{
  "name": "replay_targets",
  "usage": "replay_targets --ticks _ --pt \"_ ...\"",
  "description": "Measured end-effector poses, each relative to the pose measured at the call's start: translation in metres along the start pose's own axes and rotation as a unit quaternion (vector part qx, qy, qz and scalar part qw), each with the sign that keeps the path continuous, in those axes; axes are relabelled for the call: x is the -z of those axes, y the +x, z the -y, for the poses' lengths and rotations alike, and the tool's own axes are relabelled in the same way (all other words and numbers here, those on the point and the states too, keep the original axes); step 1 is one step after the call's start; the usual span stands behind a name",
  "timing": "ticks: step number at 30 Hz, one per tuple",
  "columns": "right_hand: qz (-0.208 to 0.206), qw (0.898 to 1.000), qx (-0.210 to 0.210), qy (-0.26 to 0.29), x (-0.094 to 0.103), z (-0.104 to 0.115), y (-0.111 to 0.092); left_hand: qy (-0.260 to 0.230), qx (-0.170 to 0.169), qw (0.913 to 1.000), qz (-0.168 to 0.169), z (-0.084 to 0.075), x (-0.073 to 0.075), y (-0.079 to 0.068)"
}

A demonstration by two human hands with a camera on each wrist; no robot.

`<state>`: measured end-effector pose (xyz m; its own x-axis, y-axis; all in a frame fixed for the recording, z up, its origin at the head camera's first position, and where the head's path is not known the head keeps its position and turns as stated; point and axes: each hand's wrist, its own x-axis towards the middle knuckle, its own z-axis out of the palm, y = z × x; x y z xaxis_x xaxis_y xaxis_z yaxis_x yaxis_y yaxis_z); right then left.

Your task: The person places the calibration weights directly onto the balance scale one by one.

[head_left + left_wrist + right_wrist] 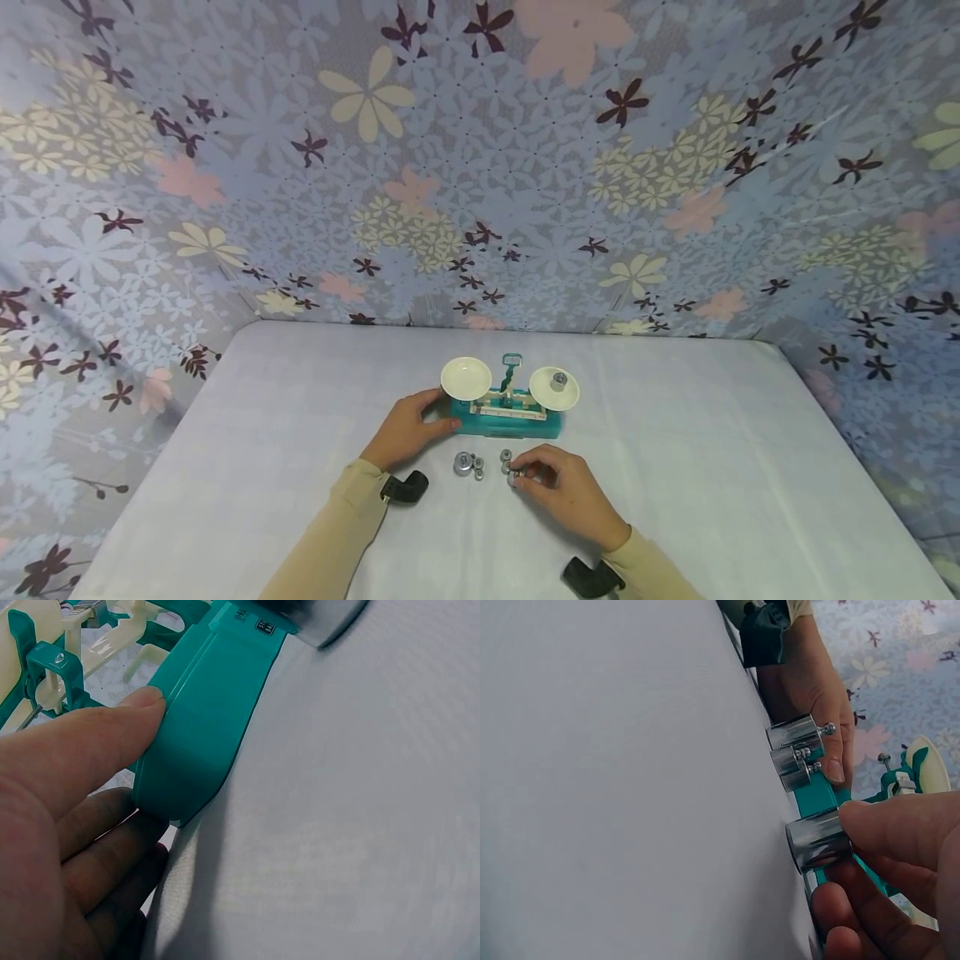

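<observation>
- The scale stands about midway between the surface's left and right edges, fairly near its far edge; I take that as leaving room for handling in front.
- I have the left hand at the base's left end, thumb on its front and fingers reaching behind, probably to steady it.
- My right hand pinches a weight by its sides between thumb and fingers, a sensible hold for a smooth cylinder; I can't tell whether it is off the surface.
- One weight sits in the right pan, which seems slightly lower than the bare left pan, likely from that load.
- Other weights stand in clusters on the near-edge side of the scale, within easy reach.
</observation>
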<state>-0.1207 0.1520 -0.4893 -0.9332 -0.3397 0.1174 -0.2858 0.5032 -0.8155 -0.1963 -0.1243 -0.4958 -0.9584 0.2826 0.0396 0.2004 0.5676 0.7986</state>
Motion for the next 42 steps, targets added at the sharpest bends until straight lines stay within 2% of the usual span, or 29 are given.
replay_targets --ticks 15,22,31,42 --pt "-0.003 0.999 -0.017 0.039 0.001 -0.008 0.000 -0.001 -0.001 1.0000 0.000 -0.001 -0.001 0.002" --pt "-0.002 0.999 -0.003 0.050 0.002 -0.010 -0.001 0.006 0.003 1.0000 -0.001 0.001 -0.003 0.002" --pt "0.008 0.997 -0.008 0.070 0.002 -0.012 0.000 0.002 -0.003 1.0000 -0.002 -0.001 0.000 0.001" --pt "-0.002 0.996 -0.002 0.091 -0.002 -0.014 -0.001 0.001 0.008 1.0000 -0.001 -0.001 -0.001 0.000"
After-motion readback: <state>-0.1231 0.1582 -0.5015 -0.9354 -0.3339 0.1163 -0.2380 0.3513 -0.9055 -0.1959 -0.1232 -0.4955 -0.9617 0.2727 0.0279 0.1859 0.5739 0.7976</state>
